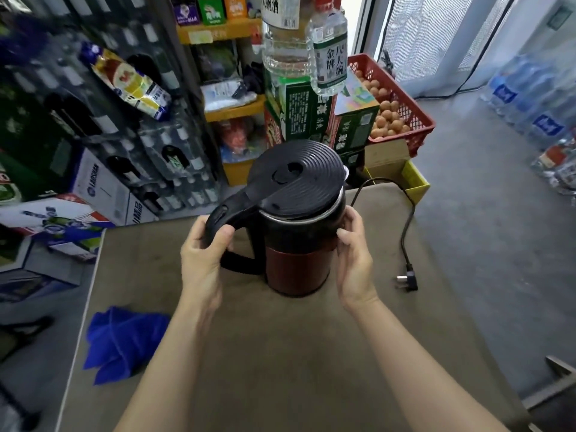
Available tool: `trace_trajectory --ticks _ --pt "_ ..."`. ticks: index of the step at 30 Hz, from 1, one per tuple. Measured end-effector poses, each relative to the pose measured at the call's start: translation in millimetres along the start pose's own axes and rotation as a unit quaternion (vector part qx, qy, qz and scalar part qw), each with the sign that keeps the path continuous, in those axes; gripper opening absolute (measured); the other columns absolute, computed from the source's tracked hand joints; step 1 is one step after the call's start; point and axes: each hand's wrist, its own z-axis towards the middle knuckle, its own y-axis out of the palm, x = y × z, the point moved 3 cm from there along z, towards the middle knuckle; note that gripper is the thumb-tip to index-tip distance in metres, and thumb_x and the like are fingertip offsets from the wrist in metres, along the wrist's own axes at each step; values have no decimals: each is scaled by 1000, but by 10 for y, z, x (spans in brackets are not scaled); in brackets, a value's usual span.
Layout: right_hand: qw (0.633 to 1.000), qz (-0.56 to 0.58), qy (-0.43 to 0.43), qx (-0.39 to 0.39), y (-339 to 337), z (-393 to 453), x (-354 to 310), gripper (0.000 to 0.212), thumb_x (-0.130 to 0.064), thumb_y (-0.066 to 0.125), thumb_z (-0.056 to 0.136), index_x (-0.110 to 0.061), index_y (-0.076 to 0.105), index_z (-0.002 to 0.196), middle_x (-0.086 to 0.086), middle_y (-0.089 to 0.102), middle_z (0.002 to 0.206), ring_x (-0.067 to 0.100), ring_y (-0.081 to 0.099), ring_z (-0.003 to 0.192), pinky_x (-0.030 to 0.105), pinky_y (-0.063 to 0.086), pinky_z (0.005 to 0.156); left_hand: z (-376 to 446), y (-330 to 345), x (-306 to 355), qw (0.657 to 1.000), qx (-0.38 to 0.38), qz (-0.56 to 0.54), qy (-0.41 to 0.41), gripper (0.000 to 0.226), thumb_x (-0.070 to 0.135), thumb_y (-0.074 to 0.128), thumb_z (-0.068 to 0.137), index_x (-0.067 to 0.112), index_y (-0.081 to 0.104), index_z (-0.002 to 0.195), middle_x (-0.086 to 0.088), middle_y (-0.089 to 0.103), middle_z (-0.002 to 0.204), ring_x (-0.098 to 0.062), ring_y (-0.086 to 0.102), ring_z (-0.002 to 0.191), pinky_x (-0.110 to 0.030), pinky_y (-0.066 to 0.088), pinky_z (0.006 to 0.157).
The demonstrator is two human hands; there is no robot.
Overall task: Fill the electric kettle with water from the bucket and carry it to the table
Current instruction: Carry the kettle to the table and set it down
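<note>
The electric kettle point(296, 244), black on top and dark red below, stands over the middle of the brown table point(280, 353). Its ribbed black lid point(299, 179) sits slightly ajar, with a gap at the rim. My left hand point(202, 257) is wrapped around the black handle on the kettle's left. My right hand point(353, 260) presses against the kettle's right side near the rim. Whether the base touches the tabletop is unclear. No bucket is in view.
A black power cord with its plug point(406, 280) lies on the table's right side. A blue cloth point(124, 341) lies at the left edge. Beyond the table stand shelves, stacked drink boxes, large bottles point(330, 51) and a red crate of eggs point(396, 110).
</note>
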Motion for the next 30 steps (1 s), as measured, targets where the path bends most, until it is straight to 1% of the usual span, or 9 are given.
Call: trace_trajectory --ticks 3,6,8,11,14,17,21,26,30 --pt "999 -33 21 5 -17 -69 -55 40 -21 44 86 -10 53 123 5 57 113 13 53 103 23 45 87 -233 -114 -63 999 -15 2 -45 44 61 79 66 34 71 100 8 70 105 -19 60 106 -36 40 101" --pt "998 -45 39 9 32 -88 -182 49 -41 48 95 -7 54 130 3 62 117 5 61 102 19 48 86 -339 -112 -23 997 -28 -10 -77 51 58 79 68 26 69 107 -4 66 119 -28 52 124 -49 29 113" --pt "998 -47 48 7 84 -52 -318 63 -54 45 91 -11 51 137 -3 63 126 -3 62 109 17 48 92 -330 -99 27 995 -26 -13 -93 54 57 77 72 20 67 110 -9 65 122 -29 52 124 -53 27 113" --pt "994 -90 67 -8 203 55 -529 67 -63 52 87 -23 50 141 -8 57 139 4 52 127 19 40 104 -290 -76 112 992 -17 17 -122 52 58 67 79 17 66 111 -8 66 122 -28 54 121 -44 37 105" --pt "988 -135 75 -13 312 95 -623 40 -37 63 93 -28 53 131 -13 60 124 -1 54 111 6 45 82 -285 -60 160 988 -20 46 -143 49 60 60 82 22 65 112 -6 66 122 -27 55 119 -42 41 96" --pt "983 -174 65 0 320 54 -617 57 -25 69 90 -23 46 143 -10 59 130 1 55 114 16 46 88 -275 -50 174 989 -17 51 -138 47 59 63 83 20 65 108 -6 66 118 -29 54 118 -48 37 103" --pt "975 -206 76 27 312 -35 -586 64 -35 69 88 -27 43 145 -8 54 140 14 49 131 39 41 110 -282 -27 211 987 -24 72 -143 47 57 60 81 15 62 102 -4 66 110 -27 57 113 -42 40 97" --pt "957 -276 79 30 332 -140 -706 65 -46 66 89 -24 43 145 -9 54 134 15 47 130 35 40 109 -243 -129 233 962 -51 216 -159 59 79 50 75 33 60 110 1 58 122 -16 54 112 -42 42 97" --pt "931 -356 78 18 346 -229 -855 71 -59 62 85 -19 49 142 -4 60 133 20 53 128 39 44 106 -208 -186 423 939 -71 310 -132 64 69 52 84 26 50 132 0 48 135 -19 49 121 -38 42 98"
